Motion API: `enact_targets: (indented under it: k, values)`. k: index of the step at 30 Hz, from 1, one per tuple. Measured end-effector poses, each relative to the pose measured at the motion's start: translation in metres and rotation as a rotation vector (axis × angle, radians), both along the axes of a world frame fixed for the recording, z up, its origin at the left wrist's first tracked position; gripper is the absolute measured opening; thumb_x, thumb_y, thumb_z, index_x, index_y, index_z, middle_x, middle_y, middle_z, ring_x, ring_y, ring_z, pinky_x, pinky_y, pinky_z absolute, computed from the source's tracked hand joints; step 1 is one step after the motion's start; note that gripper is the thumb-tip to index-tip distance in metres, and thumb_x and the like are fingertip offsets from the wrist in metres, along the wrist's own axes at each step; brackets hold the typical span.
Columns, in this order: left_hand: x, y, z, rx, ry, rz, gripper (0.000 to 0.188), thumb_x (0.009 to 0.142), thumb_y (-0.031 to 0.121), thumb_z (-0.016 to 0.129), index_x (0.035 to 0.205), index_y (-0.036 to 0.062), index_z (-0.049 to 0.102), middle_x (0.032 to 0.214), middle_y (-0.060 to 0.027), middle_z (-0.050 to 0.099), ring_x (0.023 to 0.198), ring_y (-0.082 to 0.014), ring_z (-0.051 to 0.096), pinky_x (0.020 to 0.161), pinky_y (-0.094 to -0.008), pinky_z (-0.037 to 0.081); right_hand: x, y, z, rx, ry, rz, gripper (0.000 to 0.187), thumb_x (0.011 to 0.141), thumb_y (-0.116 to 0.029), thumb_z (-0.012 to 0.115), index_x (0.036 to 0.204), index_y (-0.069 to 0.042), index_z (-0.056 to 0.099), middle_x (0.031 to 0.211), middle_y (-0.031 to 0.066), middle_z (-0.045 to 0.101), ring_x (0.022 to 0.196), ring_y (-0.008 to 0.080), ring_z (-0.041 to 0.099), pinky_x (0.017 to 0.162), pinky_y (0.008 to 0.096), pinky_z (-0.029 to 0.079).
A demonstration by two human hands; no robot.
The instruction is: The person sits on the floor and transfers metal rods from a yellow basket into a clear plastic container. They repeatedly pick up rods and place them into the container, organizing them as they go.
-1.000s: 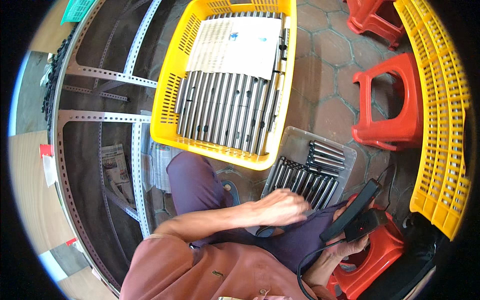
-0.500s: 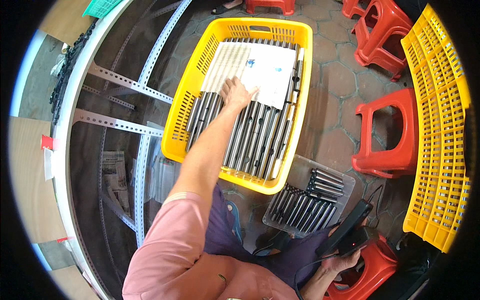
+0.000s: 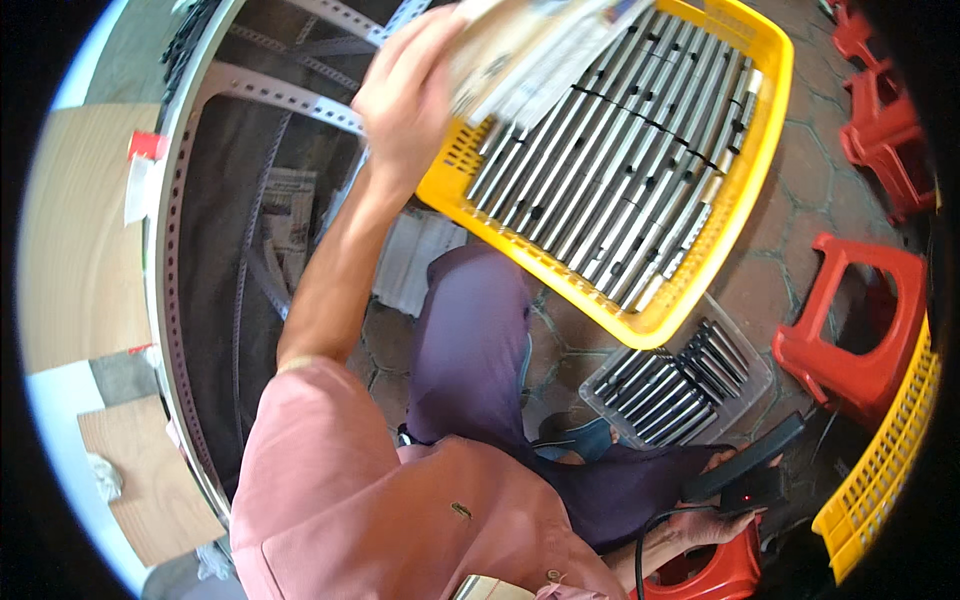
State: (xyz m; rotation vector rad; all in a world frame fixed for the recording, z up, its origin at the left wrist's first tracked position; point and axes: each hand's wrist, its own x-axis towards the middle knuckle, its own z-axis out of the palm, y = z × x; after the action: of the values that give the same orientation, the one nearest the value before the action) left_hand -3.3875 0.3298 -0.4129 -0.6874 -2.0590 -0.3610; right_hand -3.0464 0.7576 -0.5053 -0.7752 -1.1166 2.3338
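Note:
My left hand [image 3: 405, 95] is closed on a printed paper sheet [image 3: 540, 65], lifted and blurred above the far left part of a yellow plastic crate [image 3: 640, 330]. Rows of shiny metal rods [image 3: 600, 180] with dark bands fill the crate, bared where the paper is raised. Low on the right, my right hand [image 3: 690, 530] grips a black box-shaped device [image 3: 755, 488] with a small red light and a cable. A long black bar [image 3: 750, 458] lies just above it. The fingers behind these are partly hidden.
A clear plastic tray [image 3: 735, 425] of shorter dark rods sits on the floor near the crate. Red stools [image 3: 850, 330] stand to the right, beside another yellow crate [image 3: 885, 470]. Perforated metal framing [image 3: 285, 95] and folded papers [image 3: 415, 255] are at left.
My left hand has gone from lying on the paper to lifting it up and leftward off the rods. The view has shifted, so the crate appears further right. My right hand still holds the device.

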Motion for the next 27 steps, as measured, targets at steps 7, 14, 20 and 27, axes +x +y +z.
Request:
enact_targets:
  k: [7,14,20,27]
  values:
    - [0.284,-0.13,-0.13,-0.056,-0.691,0.603,0.046,0.079,-0.013,0.055,0.119,0.0051,0.069,0.122,-0.0189,0.063,0.113,-0.0364,0.061,0.098,-0.0439,0.048,-0.024,-0.006,-0.003,-0.043,-0.009,0.083,0.09,0.082,-0.045,0.068,0.155,-0.006,0.031,0.147,0.0176,0.045,0.128,0.0319,0.049,0.102,0.0408,0.044]
    - [0.389,-0.226,-0.278,-0.142,-1.201,1.175,0.04,0.089,0.019,0.062,0.125,0.0043,0.062,0.133,-0.0192,0.056,0.122,-0.0379,0.055,0.103,-0.0459,0.044,-0.031,-0.008,-0.002,-0.098,0.078,0.171,0.086,0.083,-0.038,0.072,0.154,-0.007,0.034,0.152,0.0091,0.043,0.131,0.0267,0.046,0.107,0.0415,0.038]
    - [0.292,-0.221,-0.242,0.18,-1.258,1.105,0.039,0.09,0.027,0.066,0.117,0.0004,0.064,0.117,-0.0193,0.064,0.107,-0.0324,0.064,0.091,-0.044,0.05,-0.021,-0.018,0.007,-0.068,0.027,0.053,0.087,0.082,-0.036,0.073,0.154,-0.008,0.032,0.152,0.0074,0.043,0.132,0.0238,0.046,0.109,0.0424,0.038]
    - [0.145,-0.061,-0.077,0.228,-0.512,0.304,0.024,0.087,0.001,0.066,0.11,-0.0021,0.063,0.101,-0.0178,0.066,0.093,-0.0309,0.065,0.082,-0.0364,0.052,-0.015,-0.011,-0.003,-0.088,0.098,0.181,0.088,0.082,-0.039,0.073,0.154,-0.008,0.032,0.149,0.0104,0.046,0.129,0.0268,0.049,0.108,0.0428,0.039]
